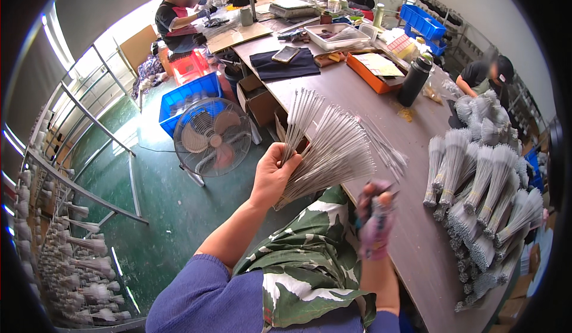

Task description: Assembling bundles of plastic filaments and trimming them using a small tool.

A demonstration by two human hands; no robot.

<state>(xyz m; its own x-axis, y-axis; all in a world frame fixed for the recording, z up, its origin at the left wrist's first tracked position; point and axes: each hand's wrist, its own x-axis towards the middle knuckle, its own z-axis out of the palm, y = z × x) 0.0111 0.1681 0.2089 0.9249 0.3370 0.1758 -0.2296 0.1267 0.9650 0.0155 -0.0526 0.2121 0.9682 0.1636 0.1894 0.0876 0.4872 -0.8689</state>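
My bare left hand is closed around a small bunch of thin wire brushes, their whitish bristled ends pointing up and away. Just right of it, a larger fan of the same brushes spreads over the table's edge; whether my left hand also holds part of it, I cannot tell. Several loose brushes lie on the tabletop beyond. My right hand, in a stained pinkish glove, hovers near the table edge, apart from the fan. Motion blurs its fingers.
Tied brush bundles are piled on the table at right. Farther back stand a black bottle, an orange tray and a phone on dark cloth. A floor fan stands left. Co-workers sit at far left and right.
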